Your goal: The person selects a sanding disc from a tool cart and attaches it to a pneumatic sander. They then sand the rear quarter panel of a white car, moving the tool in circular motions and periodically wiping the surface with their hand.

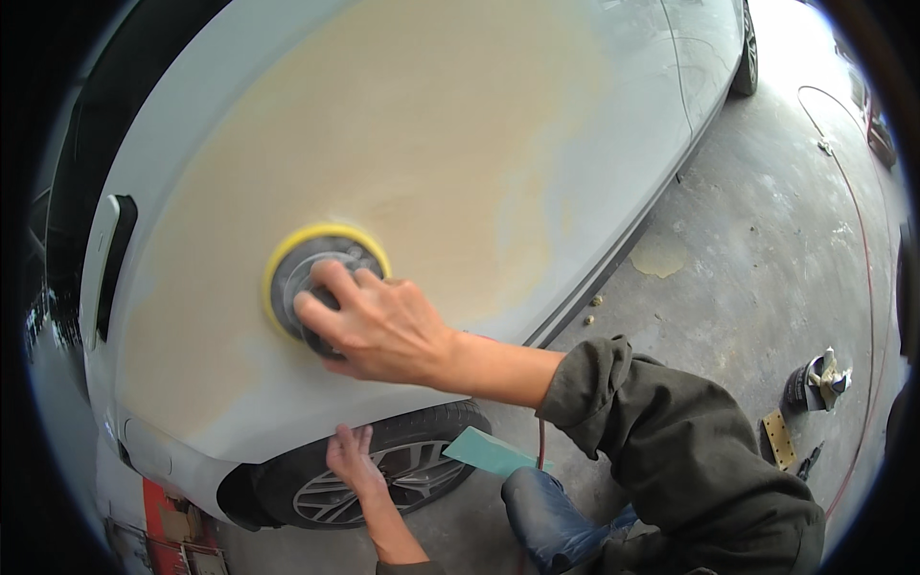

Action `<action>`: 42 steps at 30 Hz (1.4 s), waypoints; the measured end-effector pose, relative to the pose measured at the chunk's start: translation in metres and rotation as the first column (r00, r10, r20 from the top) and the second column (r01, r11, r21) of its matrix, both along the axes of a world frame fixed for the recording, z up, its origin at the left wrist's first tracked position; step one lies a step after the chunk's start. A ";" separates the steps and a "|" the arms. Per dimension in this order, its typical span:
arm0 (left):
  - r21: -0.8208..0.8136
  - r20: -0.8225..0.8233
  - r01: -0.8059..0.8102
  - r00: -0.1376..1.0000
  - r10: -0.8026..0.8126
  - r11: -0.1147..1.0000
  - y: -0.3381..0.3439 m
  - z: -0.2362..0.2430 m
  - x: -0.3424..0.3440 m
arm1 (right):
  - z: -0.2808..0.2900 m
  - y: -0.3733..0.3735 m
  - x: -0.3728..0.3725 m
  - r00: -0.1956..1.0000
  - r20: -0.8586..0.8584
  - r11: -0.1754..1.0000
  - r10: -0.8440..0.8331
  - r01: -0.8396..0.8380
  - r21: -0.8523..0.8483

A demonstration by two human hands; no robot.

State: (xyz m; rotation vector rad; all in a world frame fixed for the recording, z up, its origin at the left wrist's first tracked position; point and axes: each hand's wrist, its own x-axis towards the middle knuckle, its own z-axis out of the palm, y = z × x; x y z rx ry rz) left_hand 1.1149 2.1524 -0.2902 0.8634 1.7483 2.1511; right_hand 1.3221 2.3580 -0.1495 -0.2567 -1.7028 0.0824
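Note:
My right hand [369,321] grips a round sander [316,247] with a grey body and yellow-edged pad, lying against a large tan sanded patch [402,144] on the car's white side panel [623,125]. My fingers curl over the sander's top. Lower down, my left hand [353,460] is raised with fingers apart and nothing in it, at the lip of the wheel arch in front of the tyre and alloy wheel [422,470]. A pale teal board [489,452] lies beside the wheel, partly behind my knee.
On the concrete floor [709,240] at the right stand a dark can [805,388] with crumpled material, a yellow perforated pad [778,439] and dark small tools [810,465]. A thin red hose [862,240] runs along the floor. My jeans-clad knee [537,513] is below the panel.

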 end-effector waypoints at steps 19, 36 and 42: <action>-0.162 -0.086 0.064 0.993 -0.078 0.985 -0.009 0.027 -0.008 | -0.033 0.008 0.010 0.999 -0.016 0.999 0.030 -0.030 -0.039; -0.184 -0.105 0.045 0.992 -0.065 0.982 -0.015 0.025 -0.017 | -0.068 0.013 0.015 0.998 -0.011 0.990 0.054 -0.055 -0.132; -0.210 -0.125 -0.005 0.992 -0.022 0.978 -0.025 0.034 -0.012 | -0.101 0.129 0.088 0.911 -0.281 0.932 -0.302 0.220 -0.289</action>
